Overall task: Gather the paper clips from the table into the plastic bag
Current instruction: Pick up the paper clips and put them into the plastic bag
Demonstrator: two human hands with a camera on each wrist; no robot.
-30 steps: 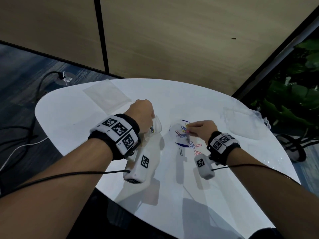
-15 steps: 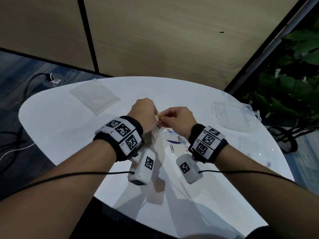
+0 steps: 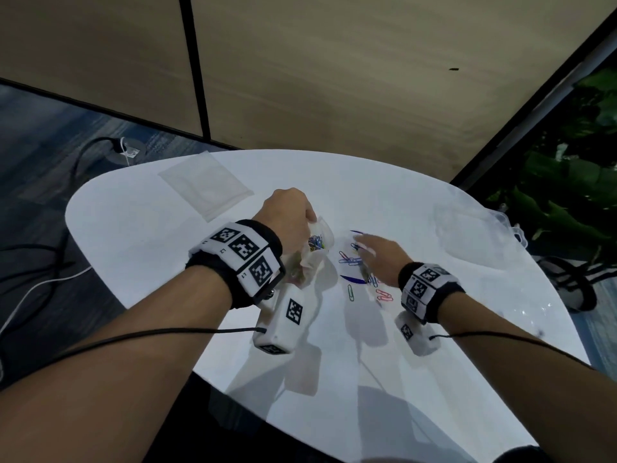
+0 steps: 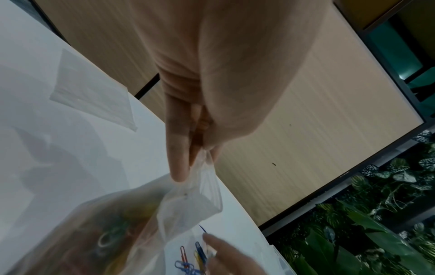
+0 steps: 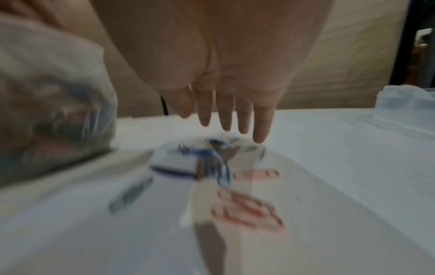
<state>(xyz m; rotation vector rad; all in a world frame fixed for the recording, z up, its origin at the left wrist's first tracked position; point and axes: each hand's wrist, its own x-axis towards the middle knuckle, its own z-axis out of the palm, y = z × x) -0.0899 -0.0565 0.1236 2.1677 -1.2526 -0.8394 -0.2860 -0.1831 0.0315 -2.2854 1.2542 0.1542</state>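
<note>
My left hand point(image 3: 290, 215) pinches the rim of a clear plastic bag point(image 3: 317, 248) that hangs over the white table point(image 3: 133, 235); coloured paper clips show inside it point(image 3: 315, 242). The pinch at the bag's rim point(image 4: 200, 167) is plain in the left wrist view. Loose paper clips point(image 3: 350, 260) in blue, red and green lie on the table to the right of the bag, more of them point(image 3: 384, 295) nearer me. My right hand point(image 3: 377, 255) hovers over them with fingers point(image 5: 223, 115) straight and spread, holding nothing. The right wrist view is blurred.
A flat clear bag point(image 3: 205, 185) lies at the table's far left. A clear plastic container point(image 3: 467, 232) sits at the right edge. Cables point(image 3: 33, 289) run over the floor on the left, and plants point(image 3: 567, 182) stand at the right.
My right hand was at the bag's mouth beside the left hand half a second ago; now it is back over the loose clips with its fingers spread. The left hand still holds the bag.
</note>
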